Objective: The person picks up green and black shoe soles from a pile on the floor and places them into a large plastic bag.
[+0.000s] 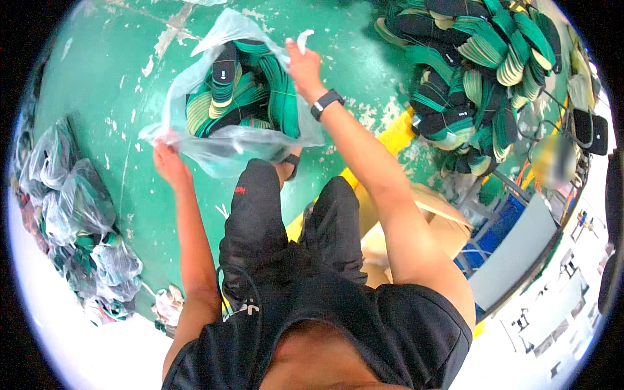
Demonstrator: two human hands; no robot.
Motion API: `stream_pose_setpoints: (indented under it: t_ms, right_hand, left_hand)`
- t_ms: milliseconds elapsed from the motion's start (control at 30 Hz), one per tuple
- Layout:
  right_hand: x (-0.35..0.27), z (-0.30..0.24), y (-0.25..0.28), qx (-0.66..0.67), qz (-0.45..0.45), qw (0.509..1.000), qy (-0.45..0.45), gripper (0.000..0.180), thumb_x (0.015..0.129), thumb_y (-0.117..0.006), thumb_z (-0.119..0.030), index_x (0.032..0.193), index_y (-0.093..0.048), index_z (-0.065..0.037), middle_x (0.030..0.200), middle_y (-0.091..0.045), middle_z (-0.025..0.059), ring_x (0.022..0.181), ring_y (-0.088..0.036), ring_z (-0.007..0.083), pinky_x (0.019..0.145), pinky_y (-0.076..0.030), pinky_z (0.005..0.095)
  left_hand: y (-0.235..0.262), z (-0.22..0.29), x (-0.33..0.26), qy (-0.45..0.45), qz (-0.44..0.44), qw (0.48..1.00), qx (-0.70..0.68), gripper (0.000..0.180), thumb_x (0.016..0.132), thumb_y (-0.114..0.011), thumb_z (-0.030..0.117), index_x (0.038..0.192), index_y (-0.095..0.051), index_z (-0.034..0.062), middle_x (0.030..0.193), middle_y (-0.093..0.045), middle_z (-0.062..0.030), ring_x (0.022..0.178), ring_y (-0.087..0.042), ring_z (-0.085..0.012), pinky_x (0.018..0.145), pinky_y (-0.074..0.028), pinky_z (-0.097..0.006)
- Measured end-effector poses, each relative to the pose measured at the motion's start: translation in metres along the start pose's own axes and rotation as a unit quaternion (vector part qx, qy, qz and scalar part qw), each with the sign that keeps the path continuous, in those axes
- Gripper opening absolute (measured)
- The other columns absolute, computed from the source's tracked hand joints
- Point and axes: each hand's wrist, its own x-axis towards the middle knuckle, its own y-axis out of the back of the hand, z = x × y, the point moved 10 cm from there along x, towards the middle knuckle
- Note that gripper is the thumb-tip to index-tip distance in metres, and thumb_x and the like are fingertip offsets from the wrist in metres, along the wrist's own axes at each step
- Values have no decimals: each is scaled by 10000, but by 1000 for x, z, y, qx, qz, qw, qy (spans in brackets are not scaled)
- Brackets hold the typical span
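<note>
A clear plastic bag [227, 144] stands on the green floor in front of me, its mouth spread wide. Inside lie several bundles of shoe insoles [281, 91], green and black with pale edges. My left hand [171, 162] pinches the bag's rim at its near left corner. On the far right side of the mouth, my right hand [304, 70] is closed on the rim, and a whitish tip of plastic pokes up beside its fingers. A black band circles my right wrist. The lower part of the bag is hidden.
A large heap of tied insole bundles [474, 71] lies at the far right. Filled plastic bags [81, 201] line the left side. By my right arm are a cardboard box [422, 214] and a blue crate [497, 227]. A yellow line [394, 133] crosses the worn floor.
</note>
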Motion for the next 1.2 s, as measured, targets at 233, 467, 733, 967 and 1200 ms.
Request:
stream_pose_setpoints:
  t_ms: [233, 467, 733, 967, 1200]
  right_hand:
    - [-189, -179, -104, -97, -152, 983, 26, 440, 922, -521, -354, 621, -446, -42, 571, -362, -28, 579, -344, 66, 465, -274, 302]
    - [-184, -175, -25, 158, 4, 966, -204, 347, 913, -547, -367, 692, -423, -130, 561, -360, -57, 458, -327, 45, 414, -243, 214]
    - [-205, -282, 63, 177, 96, 966, -163, 316, 926, -531, -339, 701, -441, -136, 602, -384, -50, 512, -356, 44, 450, -270, 212]
    - [-224, -296, 203, 163, 217, 947, -173, 294, 944, -487, -362, 792, -490, -110, 715, -432, -58, 623, -403, 42, 535, -323, 223]
    - [-147, -226, 310, 186, 284, 924, -176, 314, 940, -493, -373, 728, -433, -149, 662, -419, -48, 573, -383, 58, 517, -319, 244]
  left_hand:
    - [138, 32, 13, 102, 134, 982, -86, 353, 955, -427, 255, 1088, -461, -70, 1017, -581, -179, 917, -601, -301, 806, -510, -412]
    - [129, 38, 87, 7, 144, 989, -17, 163, 881, -484, 150, 885, -533, -5, 787, -570, -104, 620, -557, -210, 558, -486, -319]
    - [-84, 219, 48, -36, 24, 992, -115, 97, 871, -485, 112, 825, -535, 42, 724, -514, -15, 613, -477, -109, 510, -388, -255]
    - [-302, 235, 34, -35, -108, 987, -114, 75, 809, -530, 19, 872, -567, 37, 759, -548, -22, 633, -500, -107, 541, -409, -254]
    - [-426, 170, 94, -103, -179, 976, 63, 285, 834, -554, 124, 1059, -495, -41, 937, -547, -86, 849, -510, -160, 738, -418, -296]
